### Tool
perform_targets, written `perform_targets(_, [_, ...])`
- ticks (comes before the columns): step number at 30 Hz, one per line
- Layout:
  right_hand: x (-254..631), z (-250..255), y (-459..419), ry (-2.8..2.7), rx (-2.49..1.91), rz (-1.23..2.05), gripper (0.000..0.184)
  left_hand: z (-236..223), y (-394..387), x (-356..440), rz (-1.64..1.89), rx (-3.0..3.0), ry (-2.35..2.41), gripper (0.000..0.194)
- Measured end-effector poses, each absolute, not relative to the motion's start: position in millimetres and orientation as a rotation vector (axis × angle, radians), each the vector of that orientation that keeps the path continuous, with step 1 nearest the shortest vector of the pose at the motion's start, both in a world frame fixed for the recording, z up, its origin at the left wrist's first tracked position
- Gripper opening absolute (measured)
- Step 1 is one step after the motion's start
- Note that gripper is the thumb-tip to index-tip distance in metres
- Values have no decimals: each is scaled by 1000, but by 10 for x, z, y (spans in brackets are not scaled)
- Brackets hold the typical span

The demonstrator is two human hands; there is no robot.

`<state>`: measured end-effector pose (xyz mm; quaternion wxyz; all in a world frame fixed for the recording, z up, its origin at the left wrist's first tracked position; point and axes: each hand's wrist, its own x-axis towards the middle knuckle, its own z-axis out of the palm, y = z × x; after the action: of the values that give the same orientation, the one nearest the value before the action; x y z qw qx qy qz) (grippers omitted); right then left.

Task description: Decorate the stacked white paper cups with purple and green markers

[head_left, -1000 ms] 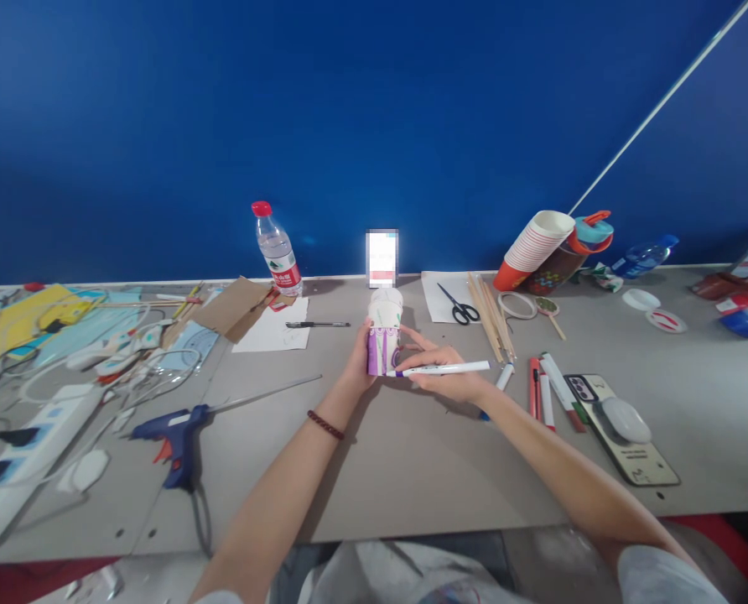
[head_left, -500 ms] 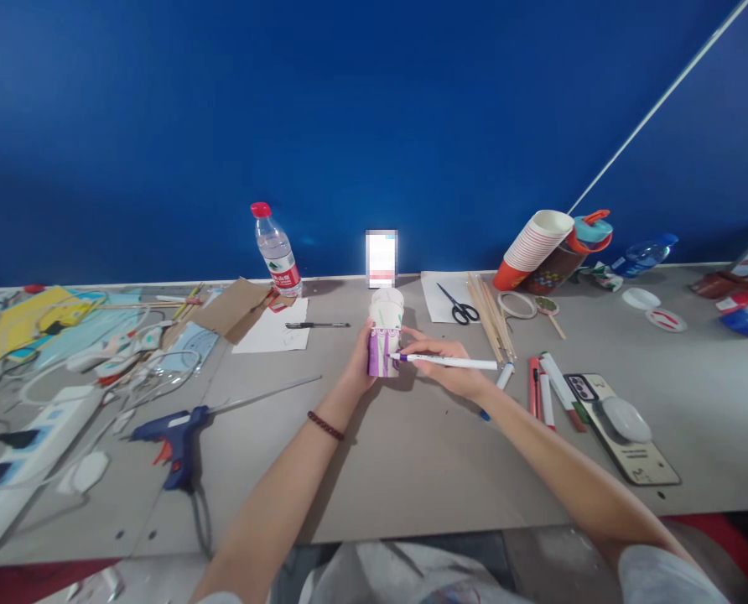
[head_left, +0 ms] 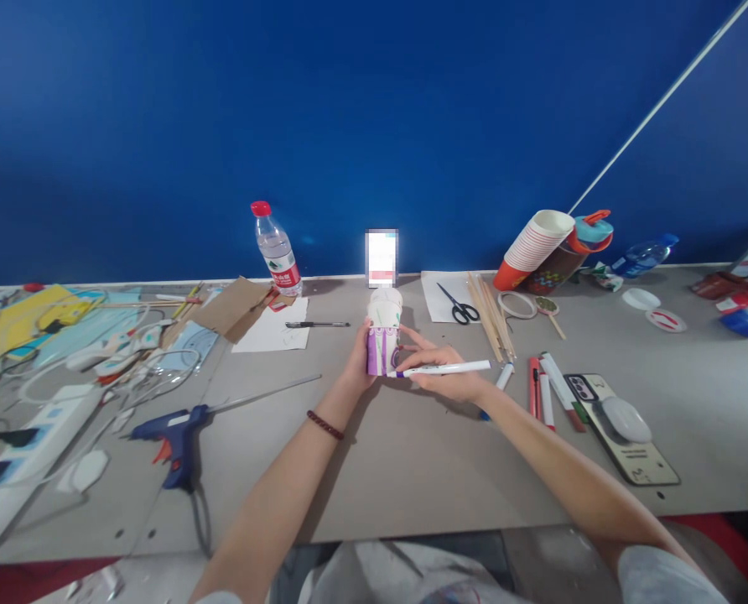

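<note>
Patterned cup [head_left: 384, 337] gripped in left hand [head_left: 357, 362], one white marker [head_left: 459, 367] pinched in right hand [head_left: 453, 385], one glue gun [head_left: 180, 432]

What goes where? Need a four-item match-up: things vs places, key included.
Things
1. Patterned cup
2. Scissors
3. Glue gun
4. Purple-tipped marker

Places
A. In the right hand
B. On paper, beside wooden sticks
C. In the left hand
D. On the table, between power strip and left forearm

Pairs: 1-C, 2-B, 3-D, 4-A
</note>
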<state>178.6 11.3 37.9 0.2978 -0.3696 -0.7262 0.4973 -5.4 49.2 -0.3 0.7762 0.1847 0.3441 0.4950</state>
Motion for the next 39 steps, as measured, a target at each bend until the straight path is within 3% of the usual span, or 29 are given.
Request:
perform_targets(14, [1777, 323, 165, -1677, -969, 1137, 20, 12, 465, -39, 1062, 450, 712, 39])
perform_targets(39, [1797, 235, 201, -1657, -1046, 1075, 22, 3, 461, -37, 1043, 465, 720, 40])
